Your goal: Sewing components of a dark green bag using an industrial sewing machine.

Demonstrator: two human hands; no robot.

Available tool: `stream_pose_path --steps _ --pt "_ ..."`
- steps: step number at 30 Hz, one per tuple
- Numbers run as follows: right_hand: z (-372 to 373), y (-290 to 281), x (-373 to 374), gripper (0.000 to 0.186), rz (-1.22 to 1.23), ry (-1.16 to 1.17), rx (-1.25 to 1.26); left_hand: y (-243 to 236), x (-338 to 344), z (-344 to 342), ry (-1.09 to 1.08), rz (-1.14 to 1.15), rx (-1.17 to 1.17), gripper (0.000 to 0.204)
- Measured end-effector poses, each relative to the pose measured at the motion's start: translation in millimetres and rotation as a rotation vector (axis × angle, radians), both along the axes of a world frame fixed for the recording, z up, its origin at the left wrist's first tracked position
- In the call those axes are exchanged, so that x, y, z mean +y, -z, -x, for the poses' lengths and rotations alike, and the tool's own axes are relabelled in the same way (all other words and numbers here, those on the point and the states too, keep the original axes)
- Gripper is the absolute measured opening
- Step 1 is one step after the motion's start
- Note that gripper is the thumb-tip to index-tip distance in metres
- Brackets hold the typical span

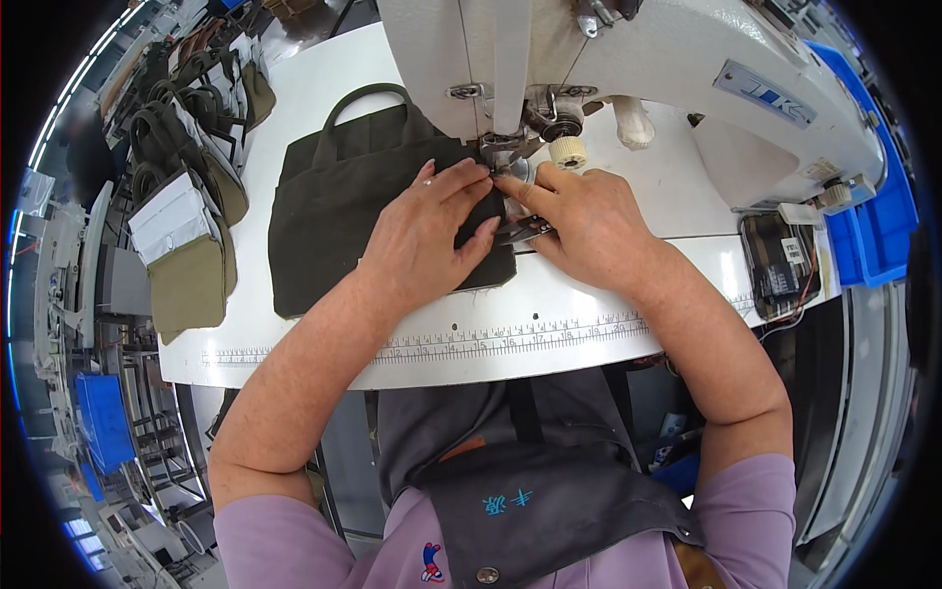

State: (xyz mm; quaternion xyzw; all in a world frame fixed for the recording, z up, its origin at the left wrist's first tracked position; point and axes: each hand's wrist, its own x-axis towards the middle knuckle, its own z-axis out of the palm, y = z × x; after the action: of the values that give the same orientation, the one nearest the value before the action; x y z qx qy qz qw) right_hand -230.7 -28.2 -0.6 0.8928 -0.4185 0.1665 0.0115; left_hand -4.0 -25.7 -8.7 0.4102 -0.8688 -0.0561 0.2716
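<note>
A dark olive fabric bag panel (339,216) with a looped handle lies on the white sewing table, its right edge at the sewing machine's presser foot (505,147). My left hand (422,231) rests on that panel with fingers stretched toward the needle area and the thumb apart. At the panel's right edge, my right hand (594,221) has its index fingertip beside the foot, close to my left fingertips. Dark metal thread snips (523,231) stick out from under my right hand, their blades pointing left over the panel. The fabric edge under the foot is hidden by my fingers.
The white machine body (687,59) fills the upper right. Several olive bag pieces with handles (186,245) hang over the table's left edge. A printed ruler (471,344) runs along the front edge. A black box with wires (780,257) and blue bins (873,226) stand at right.
</note>
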Motion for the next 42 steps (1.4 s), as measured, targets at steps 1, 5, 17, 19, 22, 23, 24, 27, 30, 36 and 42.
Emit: stream_pose_path --steps 1,5,17,19,22,23,24,27,30,36,42 --pt "-0.8 -0.2 -1.1 0.047 -0.003 0.020 0.020 0.1 -4.7 0.1 -0.008 0.018 0.003 0.037" --pt "0.6 -0.7 -0.6 0.048 -0.018 0.023 0.022 -0.8 -17.3 -4.6 -0.001 0.015 0.010 0.034" --pt "18.1 6.6 -7.4 0.033 -0.027 -0.111 -0.278 -13.6 -13.9 -14.3 0.143 0.076 0.018 0.032" --pt "18.6 4.0 -4.0 0.030 -0.054 -0.247 -0.251 -19.9 -4.8 -13.7 0.200 0.022 0.080 0.034" --pt "19.1 4.7 -2.8 0.029 -0.055 -0.331 -0.248 -26.9 9.0 -15.9 0.212 0.025 -0.040 0.026" --pt "20.4 5.7 -3.4 0.029 -0.056 -0.327 -0.251 -22.7 12.4 -15.8 0.216 0.023 -0.042 0.026" --pt "20.9 6.0 -4.7 0.029 -0.059 -0.334 -0.273 -17.6 16.7 -16.1 0.186 -0.036 0.001 0.023" --pt "20.2 7.4 -6.5 0.029 -0.048 -0.357 -0.305 -15.6 19.6 -16.6 0.176 -0.038 0.009 0.018" --pt "19.0 9.5 -6.7 0.031 -0.016 -0.375 -0.317 -19.5 19.9 -13.3 0.207 0.055 -0.049 0.015" --pt "8.6 3.8 -0.1 0.027 0.123 -0.359 -0.245 -13.2 19.0 -12.2 0.174 0.053 0.027 0.013" --pt "-3.7 5.9 -2.9 0.015 0.259 -0.422 -0.261 -3.6 18.3 -16.7 0.065 -0.083 0.186 0.014"
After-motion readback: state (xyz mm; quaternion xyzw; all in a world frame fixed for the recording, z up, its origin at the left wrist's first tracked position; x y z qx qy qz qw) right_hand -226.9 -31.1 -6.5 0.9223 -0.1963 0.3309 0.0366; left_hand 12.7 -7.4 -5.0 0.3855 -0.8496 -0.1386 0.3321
